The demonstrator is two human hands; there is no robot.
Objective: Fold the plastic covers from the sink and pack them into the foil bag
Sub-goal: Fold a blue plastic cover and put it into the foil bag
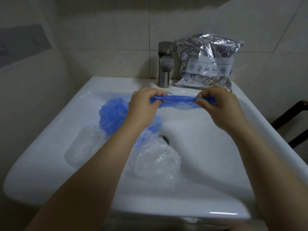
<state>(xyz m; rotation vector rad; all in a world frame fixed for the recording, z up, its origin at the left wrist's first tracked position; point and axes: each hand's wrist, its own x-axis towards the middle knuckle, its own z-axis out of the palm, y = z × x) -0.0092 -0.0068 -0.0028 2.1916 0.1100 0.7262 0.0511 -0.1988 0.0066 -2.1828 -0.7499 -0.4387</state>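
clear covers (86, 144) lower left, in sink (250, 130) | left hand (143, 104) pinches blue cover (176, 101), centre frame | right hand (221, 104) pinches other end | likely light, limp, slippery: grip edges | foil bag (206, 62) upper right

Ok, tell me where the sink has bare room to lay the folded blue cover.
Bare white basin lies right of the drain, under the right hand, and runs to the near rim. The left half is crowded: a crumpled blue plastic cover and two clear plastic covers. The back ledge holds the steel tap and silver foil bag.
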